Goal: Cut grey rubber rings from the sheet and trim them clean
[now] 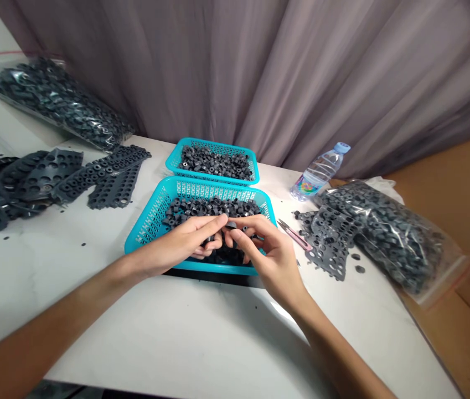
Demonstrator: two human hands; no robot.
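Over the near blue basket (137, 235), both hands meet around a small black rubber part (231, 225). My right hand (270, 246) pinches this part between thumb and forefinger. My left hand (193, 238) is closed, its thumb reaching to the same part and its other fingers curled. Dark bits show between those curled fingers, too hidden to tell apart. Beneath the hands, many small black rubber rings (189, 208) fill the basket. Behind it stands a second blue basket (213, 145) holding similar rings.
Perforated black rubber sheets (112, 185) lie at left, below a clear bag of black parts (58, 102). To the right are pink-handled thread snips (295, 235), another perforated sheet (328, 241), a water bottle (320, 172) and a second full bag (388, 233). A grey curtain (201, 66) hangs behind.
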